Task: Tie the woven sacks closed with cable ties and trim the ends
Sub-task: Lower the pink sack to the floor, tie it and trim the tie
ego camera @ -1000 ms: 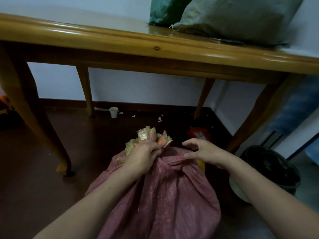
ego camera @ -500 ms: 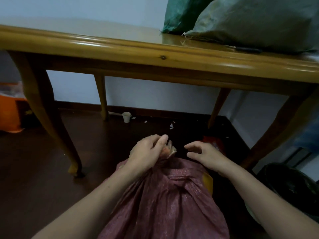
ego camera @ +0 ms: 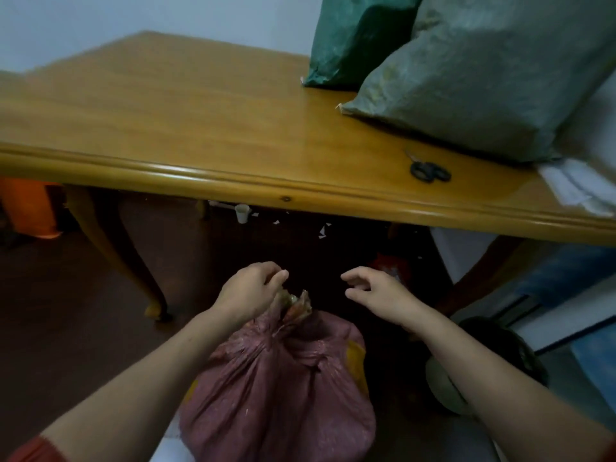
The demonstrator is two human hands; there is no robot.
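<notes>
A dull red woven sack (ego camera: 280,385) stands on the floor in front of me, its neck gathered into a bunch. My left hand (ego camera: 248,293) grips that bunched neck from the left, fingers curled around it. My right hand (ego camera: 373,291) hovers a little to the right of the neck with fingers spread and nothing in it. On the wooden table (ego camera: 200,128) lie black scissors (ego camera: 428,170), and two more woven sacks lean at the back right: a dark green one (ego camera: 353,38) and a grey-green one (ego camera: 476,81). No cable tie is visible.
The table's front edge runs across just above my hands; a curved leg (ego camera: 123,251) stands at left. White papers (ego camera: 576,185) lie at the table's right end. A bin (ego camera: 493,358) sits at right, a small white cup (ego camera: 241,213) and paper scraps under the table.
My view has risen, so the tabletop and the scissors now show. My right hand has come off the sack and opened. My left hand still holds the neck, now drawn tighter.
</notes>
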